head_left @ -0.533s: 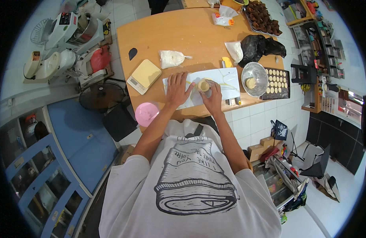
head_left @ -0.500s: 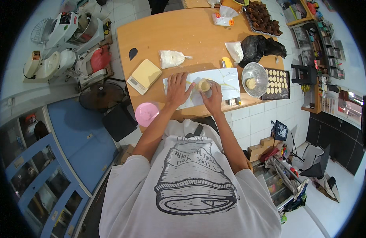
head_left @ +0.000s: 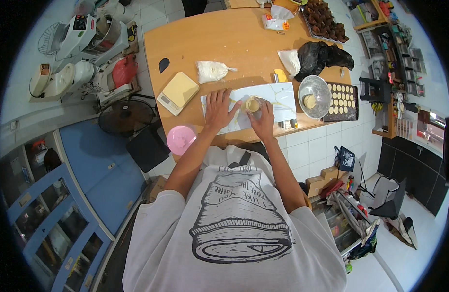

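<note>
Two hands work over a white sheet (head_left: pixel 278 100) laid on the wooden counter (head_left: pixel 224 44). The left hand (head_left: pixel 218 108) lies flat and spread wide on the sheet's left part, holding nothing. The right hand (head_left: pixel 262 119) cups a small pale round piece of dough (head_left: pixel 253 104) from its near side, fingers curled about it; how firmly it grips I cannot tell from this height.

Just right of the sheet stands a metal bowl (head_left: pixel 316 96) with a lump of dough in it, and touching that on the right a dark tray (head_left: pixel 342 100) filled with rows of pale rounds. To the left sit a kitchen scale (head_left: pixel 177 92) and, beyond the sheet, a tied bag of white powder (head_left: pixel 211 71). A pink bowl (head_left: pixel 181 138) rests at the near left edge.

Several things could go amiss. The sheet's near edge runs close to the counter's rim, so a push toward the body could slide it off if the flat hand lifts. Pressing too hard may squash the soft piece or make it stick to the fingers. A wide sweep of the right forearm could knock the bowl against the tray and disturb the rows. The pink bowl looks easy to nudge off with an elbow.
</note>
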{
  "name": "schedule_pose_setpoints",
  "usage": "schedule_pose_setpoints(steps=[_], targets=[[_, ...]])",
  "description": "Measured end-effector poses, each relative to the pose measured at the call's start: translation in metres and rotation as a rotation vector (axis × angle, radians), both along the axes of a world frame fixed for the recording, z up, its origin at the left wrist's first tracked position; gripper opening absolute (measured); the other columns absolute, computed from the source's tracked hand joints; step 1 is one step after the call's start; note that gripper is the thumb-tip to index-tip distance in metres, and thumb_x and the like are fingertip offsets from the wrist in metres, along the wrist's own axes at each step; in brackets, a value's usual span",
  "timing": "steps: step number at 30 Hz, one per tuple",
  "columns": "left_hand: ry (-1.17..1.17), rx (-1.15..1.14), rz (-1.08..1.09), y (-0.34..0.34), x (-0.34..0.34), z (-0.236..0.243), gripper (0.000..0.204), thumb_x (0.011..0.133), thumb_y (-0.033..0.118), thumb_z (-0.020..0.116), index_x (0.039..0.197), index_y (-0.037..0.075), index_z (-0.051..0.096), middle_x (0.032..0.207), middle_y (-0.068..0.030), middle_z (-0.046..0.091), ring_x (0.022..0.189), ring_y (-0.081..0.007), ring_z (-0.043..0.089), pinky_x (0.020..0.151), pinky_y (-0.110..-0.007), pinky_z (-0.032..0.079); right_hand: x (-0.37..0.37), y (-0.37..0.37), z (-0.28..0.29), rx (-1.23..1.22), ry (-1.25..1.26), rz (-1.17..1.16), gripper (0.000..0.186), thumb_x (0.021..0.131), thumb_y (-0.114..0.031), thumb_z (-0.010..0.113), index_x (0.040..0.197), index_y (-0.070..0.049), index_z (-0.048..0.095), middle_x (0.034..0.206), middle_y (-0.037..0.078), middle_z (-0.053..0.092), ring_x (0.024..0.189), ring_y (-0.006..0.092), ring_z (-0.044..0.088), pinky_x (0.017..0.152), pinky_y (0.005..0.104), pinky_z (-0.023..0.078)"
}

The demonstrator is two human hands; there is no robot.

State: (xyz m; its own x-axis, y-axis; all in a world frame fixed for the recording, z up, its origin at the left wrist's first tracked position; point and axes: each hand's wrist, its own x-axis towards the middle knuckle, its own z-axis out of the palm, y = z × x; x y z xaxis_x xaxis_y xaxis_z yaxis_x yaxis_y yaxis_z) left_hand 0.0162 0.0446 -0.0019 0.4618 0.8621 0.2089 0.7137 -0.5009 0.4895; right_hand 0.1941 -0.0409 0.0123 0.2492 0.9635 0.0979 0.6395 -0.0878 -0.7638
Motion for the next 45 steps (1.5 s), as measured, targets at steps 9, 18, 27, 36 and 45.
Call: schedule_pose_setpoints(steps=[9,18,27,36,45], targets=[[0.015,-0.014,-0.018,-0.001,0.0,-0.001,0.064,0.099,0.053,0.055,0.135,0.0,0.057,0.133,-0.0179,0.058,0.123,-0.0364,0.049,0.109,-0.05,0.031,0.018,-0.017,-0.002,0.103,-0.12,-0.089,0.066,0.085,-0.014,0.075,0.142,0.001,0.046,0.138,0.026,0.047,0.131,0.0445,0.042,0.112,0.0533,0.035],[0.113,0.004,-0.045,0.001,-0.001,-0.013,0.072,0.096,0.059,0.055,0.14,0.002,0.053,0.14,-0.0179,0.054,0.129,-0.0356,0.046,0.11,-0.052,0.028,0.047,-0.019,-0.022,-0.08,-0.261,-0.138,0.086,0.093,-0.039,0.069,0.157,0.0,0.027,0.161,0.029,0.023,0.152,0.0459,0.017,0.12,0.0633,0.015],[0.167,-0.203,-0.078,0.007,-0.002,-0.005,0.083,0.092,0.068,0.055,0.149,0.008,0.045,0.143,-0.0181,0.05,0.13,-0.0359,0.043,0.109,-0.051,0.028,0.067,0.008,-0.033,-0.252,-0.21,0.024,0.096,0.093,-0.059,0.059,0.161,-0.005,0.019,0.17,0.018,0.009,0.157,0.0389,-0.001,0.115,0.0716,-0.007],[0.2,-0.236,-0.022,0.006,0.0,-0.018,0.093,0.086,0.075,0.059,0.152,0.011,0.043,0.149,-0.0172,0.044,0.139,-0.0357,0.036,0.115,-0.053,0.022,0.075,0.019,-0.032,-0.308,-0.237,0.157,0.098,0.092,-0.059,0.062,0.163,-0.009,0.016,0.171,0.016,0.002,0.156,0.0381,-0.01,0.116,0.0667,-0.013],[0.142,-0.246,0.048,-0.006,0.008,-0.024,0.102,0.08,0.073,0.067,0.157,0.015,0.035,0.159,-0.0199,0.032,0.15,-0.042,0.019,0.121,-0.059,0.01,0.078,0.021,-0.037,-0.338,-0.225,0.198,0.103,0.09,-0.063,0.06,0.163,-0.008,0.012,0.171,0.016,-0.003,0.155,0.0396,-0.014,0.114,0.0703,-0.013]])
